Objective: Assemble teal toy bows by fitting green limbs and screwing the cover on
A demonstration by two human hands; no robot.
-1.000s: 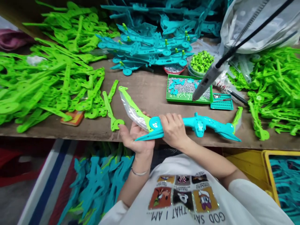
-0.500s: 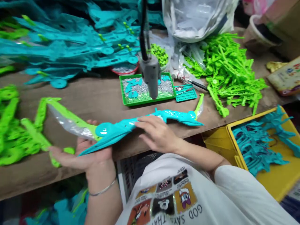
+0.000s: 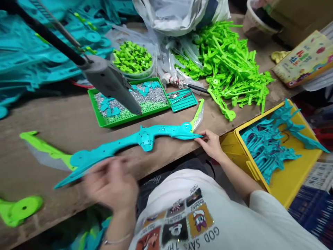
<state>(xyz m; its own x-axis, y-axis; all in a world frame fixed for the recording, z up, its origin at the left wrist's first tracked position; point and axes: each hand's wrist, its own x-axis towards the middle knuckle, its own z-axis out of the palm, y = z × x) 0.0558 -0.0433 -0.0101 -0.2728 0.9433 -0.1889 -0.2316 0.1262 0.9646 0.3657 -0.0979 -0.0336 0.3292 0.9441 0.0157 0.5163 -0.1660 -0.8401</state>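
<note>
A long teal plastic toy bow (image 3: 125,141) with lime-green and clear end arms lies on the brown workbench (image 3: 62,119). At its right end, my right hand (image 3: 211,144) pinches the pointed teal tip between thumb and fingers. My left hand (image 3: 113,182) is smeared by motion in front of the bow's left half, and whether it touches the bow cannot be made out. Above the bow hangs a grey electric screwdriver (image 3: 110,83), its lower end over the near rim of a green tray (image 3: 135,116) holding small screws and teal pieces.
A small teal tray (image 3: 183,100) adjoins the green one. Behind stand a tub of green pieces (image 3: 132,59), a green parts heap (image 3: 229,66) and a white bag (image 3: 177,21). A yellow bin (image 3: 307,173) with teal parts sits right; a lone green part (image 3: 20,210) lies left.
The bow has gone from being tilted on my left palm to lying flatter on the bench. My right hand has slid from its middle to the right tip. The camera view has shifted.
</note>
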